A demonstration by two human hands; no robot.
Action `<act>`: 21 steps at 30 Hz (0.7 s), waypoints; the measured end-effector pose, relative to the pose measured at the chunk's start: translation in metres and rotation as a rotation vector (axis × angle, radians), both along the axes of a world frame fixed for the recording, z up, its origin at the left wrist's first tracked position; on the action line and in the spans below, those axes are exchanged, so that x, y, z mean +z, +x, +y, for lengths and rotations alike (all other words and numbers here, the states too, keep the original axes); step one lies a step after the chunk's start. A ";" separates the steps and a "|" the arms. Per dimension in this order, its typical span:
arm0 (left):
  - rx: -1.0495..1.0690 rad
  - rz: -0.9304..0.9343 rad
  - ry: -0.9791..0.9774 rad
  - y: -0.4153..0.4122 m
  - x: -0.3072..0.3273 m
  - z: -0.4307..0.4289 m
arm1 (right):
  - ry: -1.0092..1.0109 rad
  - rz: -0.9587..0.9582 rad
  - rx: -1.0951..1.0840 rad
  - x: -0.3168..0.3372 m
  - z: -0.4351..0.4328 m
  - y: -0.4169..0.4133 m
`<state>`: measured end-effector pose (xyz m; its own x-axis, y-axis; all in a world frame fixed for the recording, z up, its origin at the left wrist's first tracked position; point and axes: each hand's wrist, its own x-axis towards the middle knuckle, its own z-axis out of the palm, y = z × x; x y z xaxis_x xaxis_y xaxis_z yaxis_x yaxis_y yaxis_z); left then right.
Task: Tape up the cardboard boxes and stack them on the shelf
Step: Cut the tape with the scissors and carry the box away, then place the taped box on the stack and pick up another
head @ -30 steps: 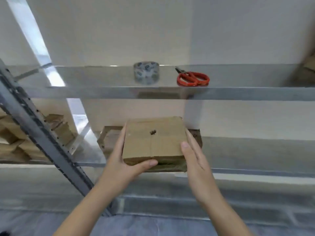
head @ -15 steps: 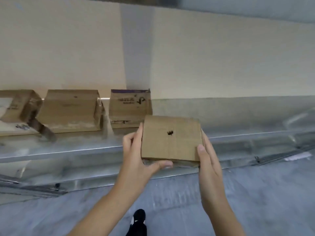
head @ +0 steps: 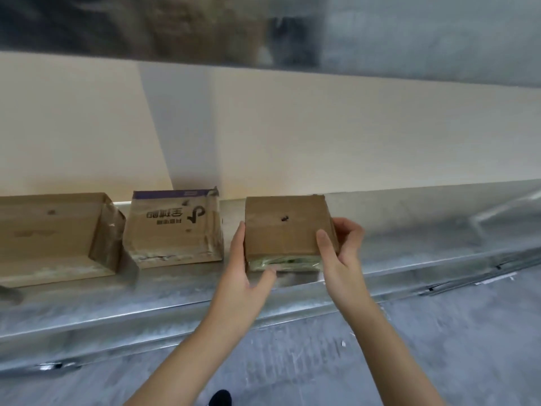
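Note:
A small brown cardboard box (head: 285,227) with a dark spot on top and clear tape along its front edge sits on the low metal shelf (head: 409,247). My left hand (head: 243,276) lies flat against the box's left side, thumb under the front edge. My right hand (head: 341,253) grips the box's right front corner, thumb on top and fingers curled behind. To the left on the same shelf stand a printed cardboard box (head: 175,227) and a larger plain cardboard box (head: 55,238).
The underside of a higher metal shelf (head: 263,30) spans the top of the view. A beige wall (head: 351,136) backs the shelf. Grey floor (head: 439,347) lies in front, with the tip of a dark shoe (head: 220,398) at the bottom edge.
The view dropped to the low shelf. The box moved forward and down from in front of the shelf onto it, right of the printed box. My right fingers curled round its corner.

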<state>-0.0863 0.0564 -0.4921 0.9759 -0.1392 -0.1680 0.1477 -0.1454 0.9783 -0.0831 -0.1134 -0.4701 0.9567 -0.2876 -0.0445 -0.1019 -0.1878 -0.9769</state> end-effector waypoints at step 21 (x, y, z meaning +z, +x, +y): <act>0.121 -0.717 0.247 -0.128 0.179 -0.189 | -0.463 -0.504 0.298 0.157 -0.128 -0.107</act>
